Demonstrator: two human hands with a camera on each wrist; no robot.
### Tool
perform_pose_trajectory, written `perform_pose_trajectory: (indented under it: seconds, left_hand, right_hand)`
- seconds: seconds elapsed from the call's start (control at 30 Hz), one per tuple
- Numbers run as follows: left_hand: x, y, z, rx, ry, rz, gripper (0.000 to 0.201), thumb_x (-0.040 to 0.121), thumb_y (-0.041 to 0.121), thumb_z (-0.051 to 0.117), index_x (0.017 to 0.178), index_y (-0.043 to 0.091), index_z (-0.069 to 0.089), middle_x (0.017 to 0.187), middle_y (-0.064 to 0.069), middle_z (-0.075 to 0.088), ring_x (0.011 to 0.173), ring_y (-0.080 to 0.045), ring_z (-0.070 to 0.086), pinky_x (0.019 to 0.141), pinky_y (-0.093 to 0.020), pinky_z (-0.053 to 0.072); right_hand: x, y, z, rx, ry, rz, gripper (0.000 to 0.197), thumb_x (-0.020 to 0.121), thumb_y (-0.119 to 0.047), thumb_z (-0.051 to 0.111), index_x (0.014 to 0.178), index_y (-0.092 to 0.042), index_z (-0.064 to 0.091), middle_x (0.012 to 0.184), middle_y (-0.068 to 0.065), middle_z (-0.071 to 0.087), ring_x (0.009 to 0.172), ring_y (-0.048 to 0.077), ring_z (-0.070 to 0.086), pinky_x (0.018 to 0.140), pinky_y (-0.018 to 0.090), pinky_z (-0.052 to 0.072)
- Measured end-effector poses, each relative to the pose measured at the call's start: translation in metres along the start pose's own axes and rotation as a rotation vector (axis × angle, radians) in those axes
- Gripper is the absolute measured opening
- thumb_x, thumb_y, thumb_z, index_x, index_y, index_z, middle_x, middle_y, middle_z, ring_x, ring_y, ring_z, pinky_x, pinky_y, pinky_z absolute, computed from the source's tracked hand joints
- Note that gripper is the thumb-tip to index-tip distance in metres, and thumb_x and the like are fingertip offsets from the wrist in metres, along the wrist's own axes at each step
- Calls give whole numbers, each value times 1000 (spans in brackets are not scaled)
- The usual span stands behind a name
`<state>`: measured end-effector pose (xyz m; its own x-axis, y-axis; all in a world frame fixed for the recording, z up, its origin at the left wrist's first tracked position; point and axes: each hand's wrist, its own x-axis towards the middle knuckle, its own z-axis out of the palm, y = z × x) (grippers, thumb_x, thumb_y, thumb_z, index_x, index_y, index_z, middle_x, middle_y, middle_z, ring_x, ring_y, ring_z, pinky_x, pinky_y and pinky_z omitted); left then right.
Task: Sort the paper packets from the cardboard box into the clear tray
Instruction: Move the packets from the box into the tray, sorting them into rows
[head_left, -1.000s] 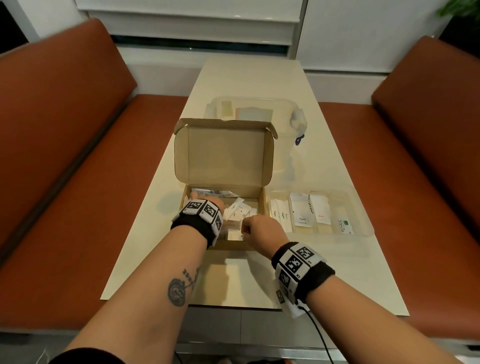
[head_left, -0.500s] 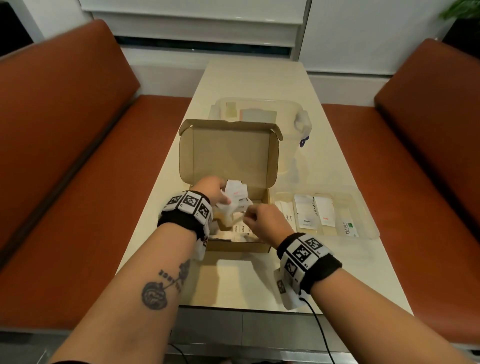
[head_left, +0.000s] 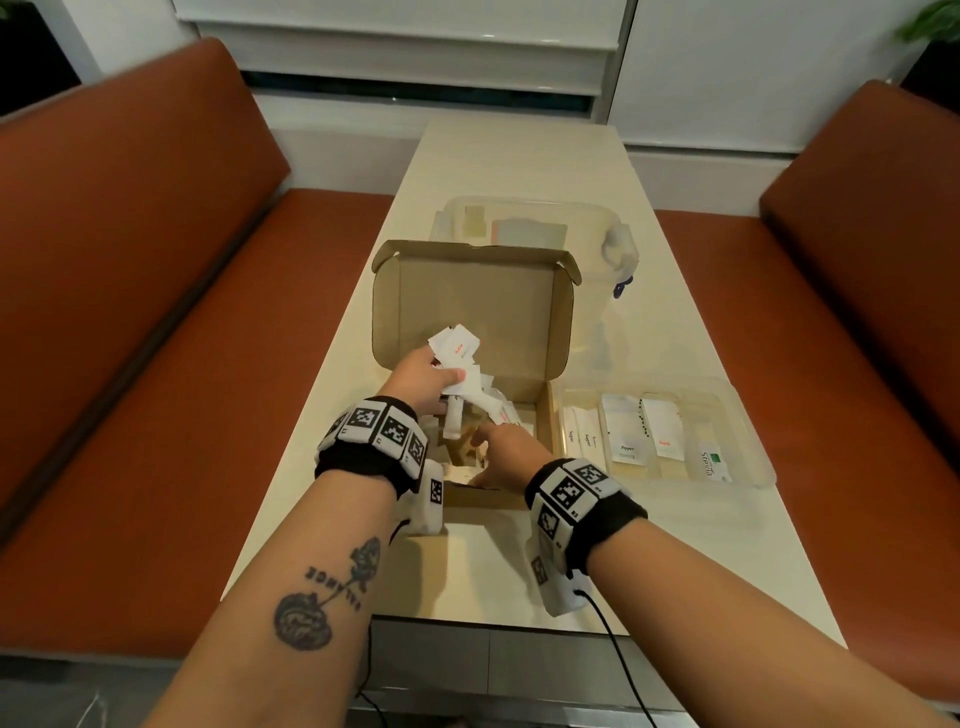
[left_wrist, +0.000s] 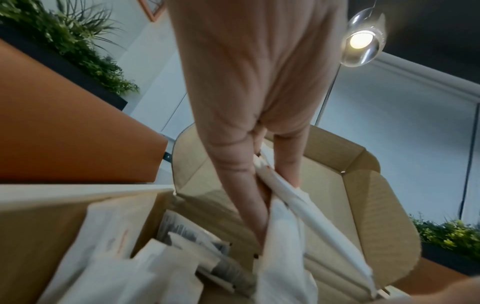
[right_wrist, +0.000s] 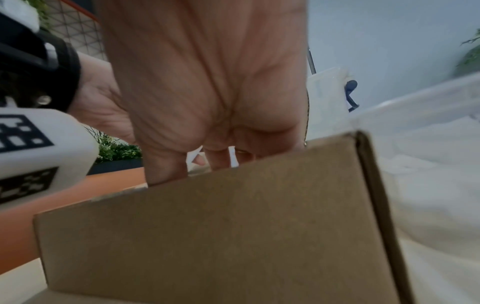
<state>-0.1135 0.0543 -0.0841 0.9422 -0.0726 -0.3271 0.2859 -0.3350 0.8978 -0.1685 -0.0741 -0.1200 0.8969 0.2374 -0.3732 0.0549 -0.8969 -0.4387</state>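
Left hand (head_left: 422, 375) pinching a loose fan of light, floppy salt packets (head_left: 457, 349) above the cardboard box (head_left: 545, 415); right hand (head_left: 506, 457) grip hidden; best held flat-on by faces, being slippery

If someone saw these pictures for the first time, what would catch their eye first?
Probably the left hand, raised over the open cardboard box at the table's middle and gripping a bunch of white packets. Next, the clear tray right of the box, with packets already laid in rows, and the right hand reaching down into the box.
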Motion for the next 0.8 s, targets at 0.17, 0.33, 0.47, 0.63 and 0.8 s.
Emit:
perform_pose_trajectory:
  seconds: [0.17,0.33,0.47,0.63,0.8]
  left_hand:
    - [2,-8,4,-107,54,-56,40,94,-1,50,134,2,46,131,-18,55,116,-34,55,92,-45,51]
    - [4,-15,5,-219,160,-59,40,95,-2,48,134,1,47,129,-17,56,112,-31,58,83,-36,52]
    - [7,-17,6,-268,200,-58,39,94,-3,48,133,1,48,126,-15,56,105,-28,59,75,-33,52]
    - [12,-16,11,-320,245,-69,35,93,-4,49,127,-3,51,124,-22,58,110,-38,59,86,-45,53]
    - [15,-17,10,-343,323,-62,33,92,-3,51,125,-3,51,122,-22,58,108,-37,59,91,-50,52]
  right_hand:
    - [2,1,1,-26,-53,19,29,81,-15,71,107,-4,64,111,12,64,103,25,59,82,27,45]
    - [0,9,-6,50,-21,42,21,78,-17,74,97,-9,69,89,4,62,81,15,53,69,23,40]
    - [-2,17,-14,96,46,38,27,82,-21,71,106,-10,67,107,8,65,93,20,59,78,25,44]
    - [-1,20,-17,202,179,-20,10,89,-15,60,96,-10,65,104,7,65,86,13,52,74,23,38]
    - [1,23,-16,214,166,-27,11,92,-12,55,96,-9,65,102,7,65,84,12,50,73,21,37]
